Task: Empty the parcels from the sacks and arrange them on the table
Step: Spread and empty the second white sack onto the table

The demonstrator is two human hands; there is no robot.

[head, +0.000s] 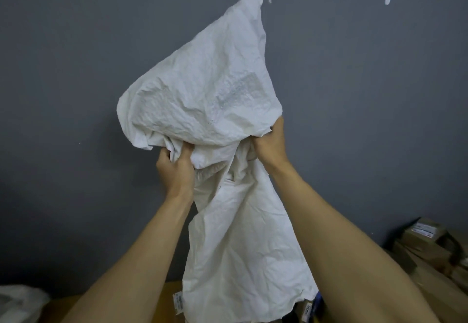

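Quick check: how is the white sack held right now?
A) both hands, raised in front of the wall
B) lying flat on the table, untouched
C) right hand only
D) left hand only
A: the left hand and the right hand each grip bunched fabric of the white sack, lifted against the grey wall.

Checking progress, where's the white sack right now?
Head view, centre: the white sack is held up against the grey wall, gripped by left hand and right hand.
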